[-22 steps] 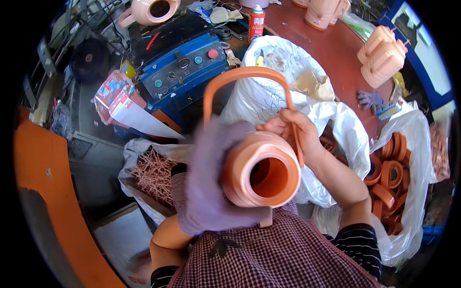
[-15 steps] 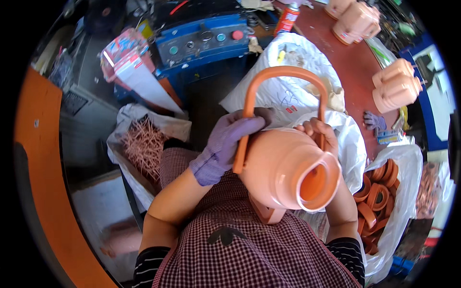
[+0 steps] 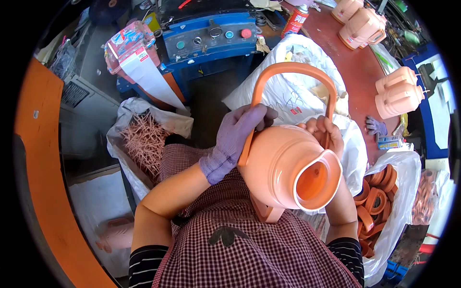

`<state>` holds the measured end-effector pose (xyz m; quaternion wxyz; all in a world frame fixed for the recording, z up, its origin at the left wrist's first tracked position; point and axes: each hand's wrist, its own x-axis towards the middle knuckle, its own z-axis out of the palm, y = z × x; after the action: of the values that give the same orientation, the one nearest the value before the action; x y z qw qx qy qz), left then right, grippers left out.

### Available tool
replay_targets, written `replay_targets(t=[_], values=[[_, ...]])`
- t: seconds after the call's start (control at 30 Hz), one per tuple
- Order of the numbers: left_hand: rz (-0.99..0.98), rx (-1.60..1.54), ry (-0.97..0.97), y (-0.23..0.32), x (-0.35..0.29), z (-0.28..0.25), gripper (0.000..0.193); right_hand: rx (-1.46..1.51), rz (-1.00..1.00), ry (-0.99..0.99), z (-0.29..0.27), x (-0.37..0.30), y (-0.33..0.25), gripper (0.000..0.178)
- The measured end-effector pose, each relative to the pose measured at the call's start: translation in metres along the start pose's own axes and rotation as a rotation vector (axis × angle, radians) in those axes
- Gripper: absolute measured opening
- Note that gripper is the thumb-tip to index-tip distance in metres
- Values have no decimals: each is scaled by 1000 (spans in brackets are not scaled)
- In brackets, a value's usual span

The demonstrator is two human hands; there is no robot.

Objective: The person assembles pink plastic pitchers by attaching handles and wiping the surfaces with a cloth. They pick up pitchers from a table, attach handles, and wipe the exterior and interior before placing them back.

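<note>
A glossy peach plastic jug (image 3: 269, 158) lies tilted in front of my apron, its round spouted mouth facing down toward the right. An arched orange-brown handle (image 3: 297, 68) spans its far side, and a side grip (image 3: 264, 209) shows beneath the body. My left hand (image 3: 235, 137), in a purple knit glove, is closed round the left leg of the arched handle, thumb along it. My right hand (image 3: 328, 134) is bare, its fingers curled about the right leg of that handle near the jug. Part of the right palm is hidden behind the jug.
A bag of orange-brown handles (image 3: 374, 201) is at right, a bag of thin pink scraps (image 3: 144, 146) at left. White sacks (image 3: 273, 91) stand ahead, beside a blue control panel (image 3: 211, 41). More peach jugs (image 3: 398, 96), a spray can (image 3: 295, 20) and a purple glove (image 3: 375, 126) occupy the red table.
The arched handle has shifted slightly up and right in view. My left thumb now points further up along its leg. Both hands keep their hold, and the whole view has shifted a little.
</note>
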<state>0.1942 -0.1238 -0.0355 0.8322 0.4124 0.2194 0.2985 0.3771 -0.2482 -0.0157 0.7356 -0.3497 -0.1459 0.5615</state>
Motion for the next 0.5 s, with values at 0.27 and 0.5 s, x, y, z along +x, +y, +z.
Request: replay_targets(t=[0.27,0.5], values=[[307,-116,339,67,-10,17,24,-818,141,-250,-20,-17,-42,49],[567,448,54,90,21,21,34,-985,-150,-7,-15,-12,-14,31]])
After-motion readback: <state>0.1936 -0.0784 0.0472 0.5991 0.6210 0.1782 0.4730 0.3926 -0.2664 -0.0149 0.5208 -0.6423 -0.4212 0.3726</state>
